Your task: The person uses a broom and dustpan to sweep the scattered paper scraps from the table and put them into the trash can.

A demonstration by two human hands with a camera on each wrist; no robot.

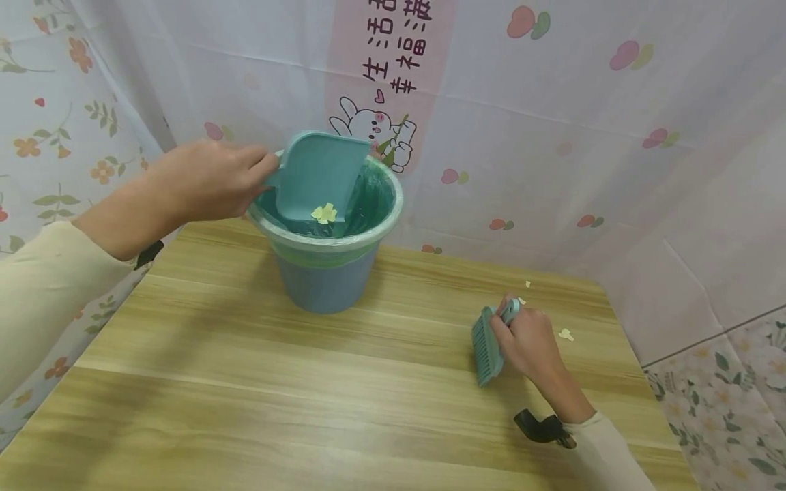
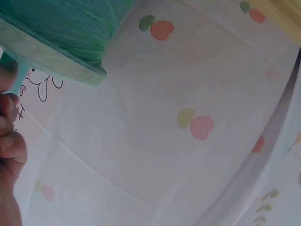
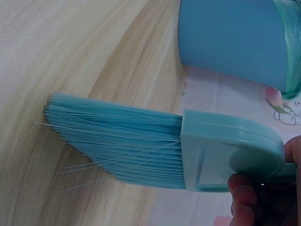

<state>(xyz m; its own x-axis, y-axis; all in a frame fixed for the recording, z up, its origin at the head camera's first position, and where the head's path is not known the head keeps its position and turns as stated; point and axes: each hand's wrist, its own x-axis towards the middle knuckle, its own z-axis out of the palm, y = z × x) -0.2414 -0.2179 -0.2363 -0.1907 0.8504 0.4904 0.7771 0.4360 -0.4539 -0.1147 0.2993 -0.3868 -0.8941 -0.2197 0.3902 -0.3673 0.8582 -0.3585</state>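
My left hand (image 1: 217,179) grips the handle of a teal dustpan (image 1: 322,174), which is tilted over the mouth of a blue bin (image 1: 325,283). Pale yellow scraps (image 1: 324,213) show at the dustpan's lower part. A green plastic liner (image 1: 376,198) covers the bin's inside and folds over its rim. In the left wrist view, only the fingers (image 2: 11,146) and a bit of the handle show beside the rim. My right hand (image 1: 533,341) holds a teal hand brush (image 1: 487,346) by its handle. The right wrist view shows its blue bristles (image 3: 117,141) with tips at the tabletop.
A few pale scraps (image 1: 566,335) lie on the wooden table (image 1: 295,402) beyond the right hand. The bin stands near the table's back edge. A printed white curtain (image 1: 528,129) hangs behind it. A black strap piece (image 1: 540,427) sticks out at the right wrist.
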